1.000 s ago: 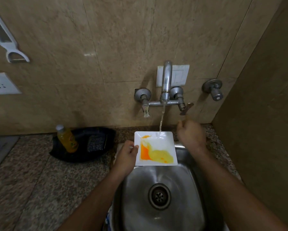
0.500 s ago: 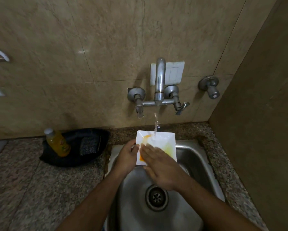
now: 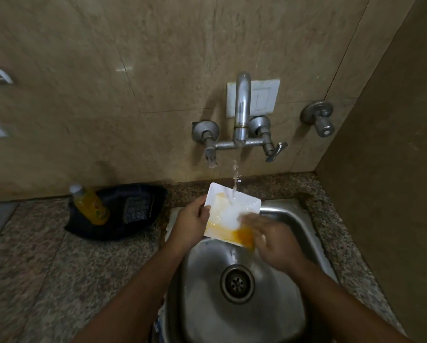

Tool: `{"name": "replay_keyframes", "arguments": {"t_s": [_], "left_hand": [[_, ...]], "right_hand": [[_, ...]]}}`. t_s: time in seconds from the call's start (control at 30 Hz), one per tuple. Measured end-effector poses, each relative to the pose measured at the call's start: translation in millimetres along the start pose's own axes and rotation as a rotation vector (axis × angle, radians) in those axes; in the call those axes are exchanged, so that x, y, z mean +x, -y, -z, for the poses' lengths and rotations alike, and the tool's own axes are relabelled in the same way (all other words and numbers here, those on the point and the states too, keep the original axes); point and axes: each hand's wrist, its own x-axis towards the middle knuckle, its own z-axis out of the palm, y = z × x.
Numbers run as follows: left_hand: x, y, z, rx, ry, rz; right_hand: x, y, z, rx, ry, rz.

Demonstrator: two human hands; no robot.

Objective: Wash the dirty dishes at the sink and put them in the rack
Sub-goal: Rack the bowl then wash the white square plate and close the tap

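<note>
A white square plate [image 3: 228,209] smeared with orange-yellow sauce is held tilted over the steel sink [image 3: 291,219]. My left hand [image 3: 190,222] grips the plate's left edge. My right hand [image 3: 271,240], blurred by motion, lies flat on the plate's lower right corner with its fingers spread over the sauce. A thin stream of water falls from the wall tap [image 3: 242,112] onto the plate's upper part. No rack is in view.
A black tray [image 3: 143,226] on the granite counter [image 3: 59,280] left of the sink holds an orange-liquid bottle [image 3: 91,205] and a dark scrub pad [image 3: 137,209]. The drain [image 3: 237,283] sits mid-basin. A side wall closes the right.
My right hand left the tap handle, came onto the plate and slid from its centre to the lower right corner. The sauce has spread and thinned; the plate has tilted.
</note>
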Motion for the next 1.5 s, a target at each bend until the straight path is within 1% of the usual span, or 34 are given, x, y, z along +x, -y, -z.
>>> {"name": "replay_keyframes", "arguments": {"t_s": [0.07,0.13,0.23,0.37,0.47,0.53,0.6,0.67,0.7,0.77,0.8,0.83,0.93,1.03,1.1,1.13,1.2,1.23,1.27,1.33,1.4,1.47,1.5], "left_hand": [[-4,-1,5,0.151,0.018,-0.079],[-7,-3,8,0.308,0.031,-0.156],[-12,-6,8,0.475,0.045,-0.191],[-18,-4,4,0.711,0.087,-0.254],[-24,-14,2,0.761,0.128,-0.243],[-24,-16,-1,0.762,0.106,-0.199],[-19,-13,-5,0.624,0.024,-0.123],[-14,-7,-12,0.346,-0.052,-0.012],[-10,-3,-16,0.156,-0.047,0.075],[-3,-3,-23,-0.217,0.029,0.282],[-1,0,-27,-0.335,0.059,0.357],[2,0,-30,-0.399,0.081,0.389],[9,-9,-39,-0.482,0.083,0.388],[18,-13,-40,-0.598,0.017,0.410],[23,-8,-36,-0.663,0.000,0.423],[23,-4,-36,-0.663,-0.005,0.429],[22,-5,-40,-0.663,0.022,0.437],[21,-10,-44,-0.678,0.033,0.436],[21,-15,-47,-0.697,0.037,0.433],[24,-25,-49,-0.739,0.030,0.449],[28,-21,-46,-0.783,0.010,0.490],[26,-17,-47,-0.805,0.007,0.508],[23,-19,-50,-0.799,0.021,0.506]], "right_hand": [[0,-2,8,0.051,-0.137,-0.122],[0,-1,12,0.078,-0.180,-0.204],[-6,-2,12,0.086,-0.151,-0.291],[-12,-4,7,0.092,-0.111,-0.345],[-15,-7,5,0.098,-0.098,-0.365],[-16,-7,5,0.083,-0.098,-0.362],[-15,-7,2,0.068,-0.091,-0.359],[-12,-3,-4,0.064,-0.092,-0.341],[-9,1,-7,0.065,-0.086,-0.320],[0,9,-12,0.031,-0.031,-0.245],[5,11,-15,-0.017,0.022,-0.198],[11,15,-19,-0.080,0.078,-0.161],[30,26,-34,-0.208,0.201,-0.077],[32,33,-42,-0.204,0.273,0.062],[23,22,-32,-0.242,0.282,0.155],[19,12,-28,-0.278,0.273,0.138],[23,0,-25,-0.318,0.260,0.013],[29,4,-28,-0.306,0.252,-0.026],[35,11,-34,-0.284,0.238,-0.025],[38,28,-39,-0.238,0.235,0.022],[29,24,-28,-0.220,0.277,0.122],[19,10,-19,-0.291,0.258,0.189],[20,7,-19,-0.329,0.224,0.166]]}}
